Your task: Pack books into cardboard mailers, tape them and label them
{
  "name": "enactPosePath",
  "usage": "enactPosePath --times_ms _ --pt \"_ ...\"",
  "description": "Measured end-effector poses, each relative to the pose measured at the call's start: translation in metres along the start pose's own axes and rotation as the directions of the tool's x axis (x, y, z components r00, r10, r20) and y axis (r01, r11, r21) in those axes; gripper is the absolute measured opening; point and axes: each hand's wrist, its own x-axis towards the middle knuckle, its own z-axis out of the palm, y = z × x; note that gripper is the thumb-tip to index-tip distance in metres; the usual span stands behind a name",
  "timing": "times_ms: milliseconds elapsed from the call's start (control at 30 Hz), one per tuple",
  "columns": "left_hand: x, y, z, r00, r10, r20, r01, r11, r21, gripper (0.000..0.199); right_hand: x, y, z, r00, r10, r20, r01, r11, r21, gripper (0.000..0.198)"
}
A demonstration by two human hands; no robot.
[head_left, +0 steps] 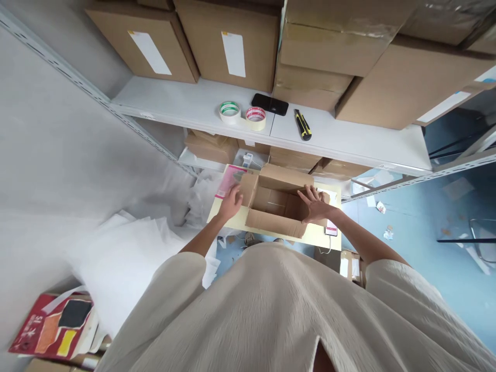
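Observation:
An open cardboard box [276, 221] sits on a pale yellow table [236, 222], its flaps folded outward. No contents show inside it. At the box's left flap, my left hand [231, 202] has its fingers loosely bent and apart, near or touching the flap's edge. My right hand [315, 204] lies over the right side of the box with its fingers spread. A pink-edged sheet or pouch [231, 181] rests on the table beyond my left hand. Under my right wrist, partly covered, is a phone [331, 228] with a lit screen and a cable.
Above the table runs a white shelf [349, 137] with two tape rolls [256, 119], a black phone [270, 104], a yellow-black utility knife [303, 125] and several cardboard boxes [232, 46]. White foam sheets [135, 263] pile up at left. Paper scraps lie on the blue floor [406, 206].

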Motion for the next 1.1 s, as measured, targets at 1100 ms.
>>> enactPosePath --times_ms 1100 --pt "0.097 -0.101 -0.016 0.739 -0.670 0.079 0.599 0.705 0.380 0.052 -0.012 -0.027 -0.026 0.977 0.178 0.115 -0.162 0.978 -0.133 0.164"
